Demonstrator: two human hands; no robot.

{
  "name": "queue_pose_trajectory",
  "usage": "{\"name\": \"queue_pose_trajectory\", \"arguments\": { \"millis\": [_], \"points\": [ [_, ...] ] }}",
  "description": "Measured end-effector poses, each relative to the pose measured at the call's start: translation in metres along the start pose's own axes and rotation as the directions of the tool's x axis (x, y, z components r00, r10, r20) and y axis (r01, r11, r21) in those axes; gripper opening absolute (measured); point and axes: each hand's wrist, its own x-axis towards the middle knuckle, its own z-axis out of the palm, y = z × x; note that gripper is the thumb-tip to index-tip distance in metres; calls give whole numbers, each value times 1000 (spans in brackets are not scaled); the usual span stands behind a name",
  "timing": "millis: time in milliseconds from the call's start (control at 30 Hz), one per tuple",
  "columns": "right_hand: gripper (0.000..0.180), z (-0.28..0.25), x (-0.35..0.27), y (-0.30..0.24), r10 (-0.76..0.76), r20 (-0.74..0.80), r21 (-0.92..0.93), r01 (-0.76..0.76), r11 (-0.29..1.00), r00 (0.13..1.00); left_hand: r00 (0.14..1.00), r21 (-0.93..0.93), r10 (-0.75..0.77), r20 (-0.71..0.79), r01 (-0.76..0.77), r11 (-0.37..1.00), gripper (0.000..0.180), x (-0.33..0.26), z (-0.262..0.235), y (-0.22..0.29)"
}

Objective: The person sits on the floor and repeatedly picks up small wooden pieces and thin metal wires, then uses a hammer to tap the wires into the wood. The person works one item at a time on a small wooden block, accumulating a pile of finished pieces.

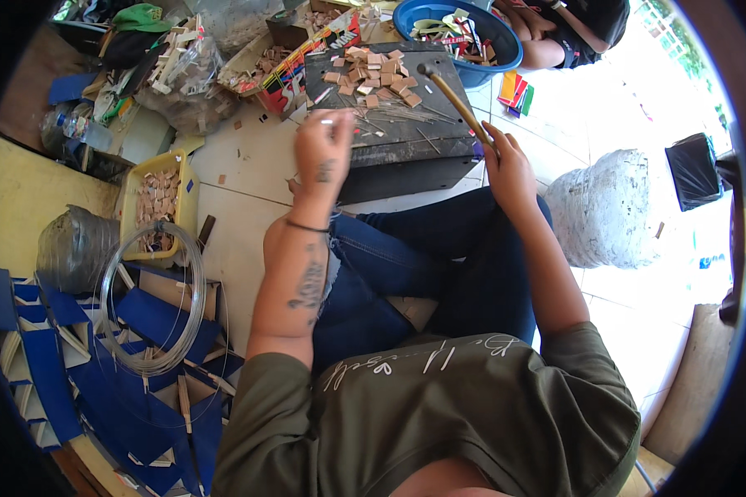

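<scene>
My left hand is raised over the near left corner of a dark low worktable. Its fingers are curled in and slightly blurred; a small pale bit shows at them, too small to name. My right hand is wrapped round the lower end of a slim wooden stick with a dark knobbed end, which slants up and left above the table's right side. Small brown wooden squares lie heaped on the far part of the table. Thin wire pieces are scattered nearer me.
A blue basin of coloured scraps stands behind the table, beside another person. To the left are an open carton, a yellow basket of wooden pieces, a wire coil and blue boards. A whitish wrapped bundle stands right.
</scene>
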Motion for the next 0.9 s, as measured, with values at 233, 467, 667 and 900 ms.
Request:
{"name": "queue_pose_trajectory", "arguments": {
  "millis": [233,467,667,900],
  "points": [
    [32,21,26,-5,-227,-116,-409,162,898,967,970,724,-231,-74,211,657,24,27,-199,-138],
    [20,23,38,-51,-262,292,-380,362,851,920,905,951,-380,-194,268,154,25,35,-330,-192],
    [16,39,66,-73,-149,452,-489,384,783,880,992,825,-112,62,13,566,41,78,-228,-153],
    [18,48,79,-71,-165,509,-475,436,764,845,904,327,240,355,-361,873,30,87,-33,-47]
  ]
}}
